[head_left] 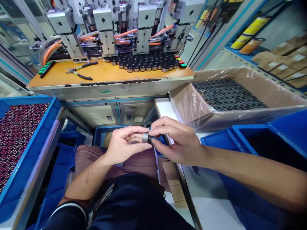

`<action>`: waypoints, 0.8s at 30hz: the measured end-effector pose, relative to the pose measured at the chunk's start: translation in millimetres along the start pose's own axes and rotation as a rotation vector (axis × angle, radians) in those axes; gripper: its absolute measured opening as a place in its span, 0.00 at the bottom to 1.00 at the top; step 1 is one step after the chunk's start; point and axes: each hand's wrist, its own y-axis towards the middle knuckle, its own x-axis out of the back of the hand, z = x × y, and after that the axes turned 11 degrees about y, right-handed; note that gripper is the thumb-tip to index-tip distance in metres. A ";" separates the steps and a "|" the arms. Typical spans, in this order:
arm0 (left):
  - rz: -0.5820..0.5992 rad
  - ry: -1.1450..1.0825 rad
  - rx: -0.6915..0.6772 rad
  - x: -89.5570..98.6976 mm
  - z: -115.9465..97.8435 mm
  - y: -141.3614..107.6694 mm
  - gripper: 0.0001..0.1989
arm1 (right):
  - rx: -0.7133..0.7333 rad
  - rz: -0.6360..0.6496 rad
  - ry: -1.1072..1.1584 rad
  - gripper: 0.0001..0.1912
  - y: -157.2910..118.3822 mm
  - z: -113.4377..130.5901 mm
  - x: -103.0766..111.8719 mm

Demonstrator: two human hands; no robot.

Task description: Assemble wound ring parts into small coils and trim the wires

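Note:
Above my lap, both hands meet around a small cylindrical part (145, 137) with a silvery metal body and a black end. My left hand (123, 143) has its fingers and thumb closed on the metal side. From the right, my right hand (178, 140) pinches the black end between thumb and fingertips. The fingertips partly cover that end, so its shape is hard to make out. On the orange-topped bench ahead stand many similar black-topped cylinders (148, 63) in rows.
Pliers (82, 70) lie on the bench (112, 74), below a machine with metal blocks (103, 19). At left is a blue bin (54, 107) of small reddish parts. A plastic-lined carton (192, 107) of dark parts stands right, above blue bins (249, 130).

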 end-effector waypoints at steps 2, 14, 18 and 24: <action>-0.008 -0.002 0.015 1.2 0.5 -1.8 0.19 | 0.016 0.048 0.033 0.14 0.8 0.7 1.2; -0.003 -0.128 0.009 1.5 2.4 -3.8 0.20 | 0.097 0.083 -0.153 0.16 -3.9 -2.8 0.9; 0.002 -0.164 -0.017 0.1 2.8 -4.0 0.20 | 0.116 0.095 -0.195 0.14 -3.4 -3.1 0.0; -0.003 -0.173 -0.005 0.7 4.1 -4.2 0.20 | 0.134 0.097 -0.248 0.12 -3.2 -1.9 0.0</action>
